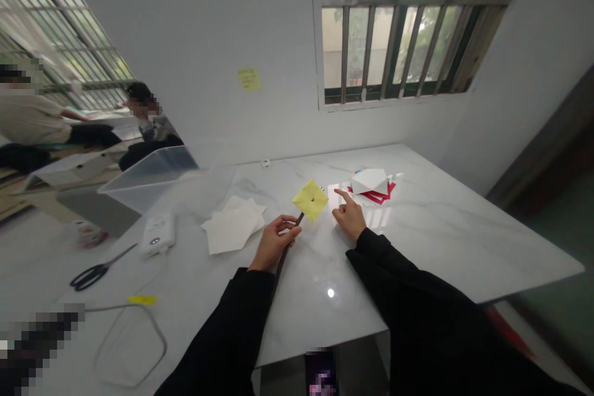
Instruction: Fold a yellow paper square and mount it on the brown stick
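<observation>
My left hand is closed around a thin dark stick with a yellow paper pinwheel at its upper end. A small dark dot shows at the pinwheel's centre. To its right, my right hand is held apart from it, index finger stretched out and the other fingers curled, with nothing visible in it. Beyond the right hand lies a pile of white and red folded paper pieces. Left of the pinwheel, a stack of white paper sheets rests on the marble-patterned table.
Black-handled scissors, a white device with a cable, and a yellow paper strip lie at left. Behind them stands a clear plastic bin. Two people sit farther back. A phone shows below the table's front edge.
</observation>
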Motion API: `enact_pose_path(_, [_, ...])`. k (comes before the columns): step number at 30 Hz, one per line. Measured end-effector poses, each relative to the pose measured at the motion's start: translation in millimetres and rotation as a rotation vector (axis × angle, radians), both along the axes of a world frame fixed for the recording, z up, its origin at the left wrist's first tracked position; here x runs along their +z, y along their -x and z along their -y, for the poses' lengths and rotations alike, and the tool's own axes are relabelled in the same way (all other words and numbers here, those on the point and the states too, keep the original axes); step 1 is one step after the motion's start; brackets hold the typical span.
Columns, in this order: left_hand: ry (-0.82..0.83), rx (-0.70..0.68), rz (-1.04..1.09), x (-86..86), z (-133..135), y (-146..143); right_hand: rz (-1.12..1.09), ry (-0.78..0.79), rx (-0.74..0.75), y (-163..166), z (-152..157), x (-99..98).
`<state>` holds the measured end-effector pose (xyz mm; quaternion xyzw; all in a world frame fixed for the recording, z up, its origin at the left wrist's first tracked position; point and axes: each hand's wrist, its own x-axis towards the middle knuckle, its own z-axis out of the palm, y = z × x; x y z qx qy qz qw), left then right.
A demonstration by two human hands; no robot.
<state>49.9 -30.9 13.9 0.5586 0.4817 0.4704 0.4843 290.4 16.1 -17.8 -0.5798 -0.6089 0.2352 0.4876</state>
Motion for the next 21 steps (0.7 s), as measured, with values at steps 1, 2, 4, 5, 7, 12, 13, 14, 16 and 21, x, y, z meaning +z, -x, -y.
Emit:
enact_pose_path(1, [0.002, -0.008, -0.009, -0.7, 0.1, 0.5, -0.007, -0.006, 0.012, 0.1, 0.2, 0.5])
enact_pose_path(2, [0.000, -0.016, -0.017, -1.8, 0.0, 1.1, -0.003, -0.005, 0.029, -0.1, 0.2, 1.2])
enact_pose_path(4, [-0.008, -0.025, -0.028, -4.6, -0.7, 2.4, 0.051, 0.041, 0.095, -1.0, -0.2, 2.6])
enact_pose_path(5, [-0.012, -0.023, -0.030, -5.9, -1.2, 3.1, 0.093, 0.078, 0.134, -1.6, -0.5, 3.1])
enact_pose_path(7, [-0.021, 0.002, -0.026, -8.2, -2.2, 4.4, 0.163, 0.138, 0.184, -2.5, -1.1, 3.3])
enact_pose_path(12, [-0.025, 0.038, 0.006, -9.9, -3.6, 6.1, 0.150, 0.133, 0.113, -2.0, -2.2, -0.5])
enact_pose_path(13, [-0.022, 0.037, 0.009, -9.9, -3.8, 6.1, 0.139, 0.124, 0.094, -1.7, -2.3, -1.4])
enact_pose_path(14, [-0.017, 0.035, 0.009, -9.9, -3.9, 6.2, 0.127, 0.116, 0.078, -1.4, -2.3, -2.1])
enact_pose_path(16, [-0.008, 0.033, 0.004, -9.5, -3.7, 5.8, 0.086, 0.111, 0.059, -0.4, -1.4, -2.7])
enact_pose_path(21, [-0.015, 0.024, -0.021, -6.9, 0.1, 2.6, -0.011, 0.111, 0.054, 4.6, 4.7, 0.6])
